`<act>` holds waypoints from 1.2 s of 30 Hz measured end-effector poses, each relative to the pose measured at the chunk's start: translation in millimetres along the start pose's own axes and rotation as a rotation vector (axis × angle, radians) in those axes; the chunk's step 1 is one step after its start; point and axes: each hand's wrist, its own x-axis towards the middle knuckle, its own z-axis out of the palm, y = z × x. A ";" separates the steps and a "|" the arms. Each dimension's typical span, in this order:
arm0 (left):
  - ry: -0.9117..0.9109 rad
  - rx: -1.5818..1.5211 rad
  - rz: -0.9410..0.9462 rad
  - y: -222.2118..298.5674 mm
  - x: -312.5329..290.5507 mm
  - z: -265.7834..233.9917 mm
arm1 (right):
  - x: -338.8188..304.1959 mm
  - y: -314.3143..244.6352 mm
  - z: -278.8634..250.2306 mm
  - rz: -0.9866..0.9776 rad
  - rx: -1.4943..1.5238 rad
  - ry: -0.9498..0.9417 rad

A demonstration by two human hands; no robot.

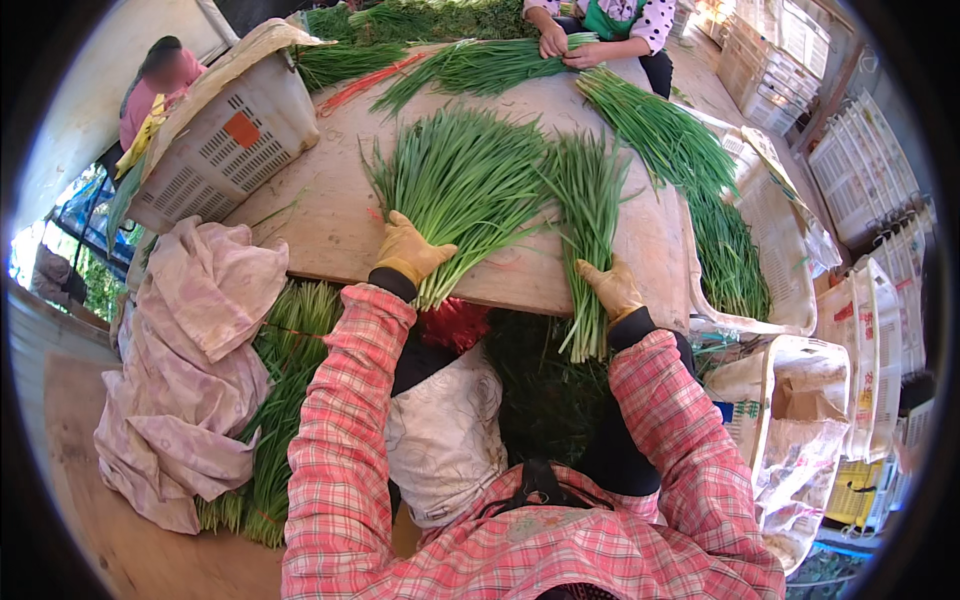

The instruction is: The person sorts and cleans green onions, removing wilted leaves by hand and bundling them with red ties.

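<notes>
A wide fanned pile of green garlic chives lies on the wooden table, its cut ends toward me. My left hand, in a tan glove, grips the pile's left side near the stem ends, thumb over the stems. To the right is a narrower bunch of chives, stem ends reaching past the table's near edge. My right hand, gloved alike, closes on that bunch from its right side. The fingers of both hands are partly hidden by stems.
Across the wooden table, a co-worker's hands hold more chives. Red ties lie at the far left. A white crate stands left, a chive-filled crate right. A pale cloth covers bundled chives beside me.
</notes>
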 end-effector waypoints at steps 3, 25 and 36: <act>0.016 -0.017 0.008 1.5 -8.5 1.9 | -5.5 -2.3 1.7 -0.122 -0.259 0.097; 0.015 0.238 0.003 18.3 -23.0 -3.7 | -3.5 -29.3 73.1 -0.871 -1.044 0.034; 0.032 0.213 0.020 18.4 -24.7 -3.9 | 27.8 -8.0 127.9 -0.796 -1.023 -0.104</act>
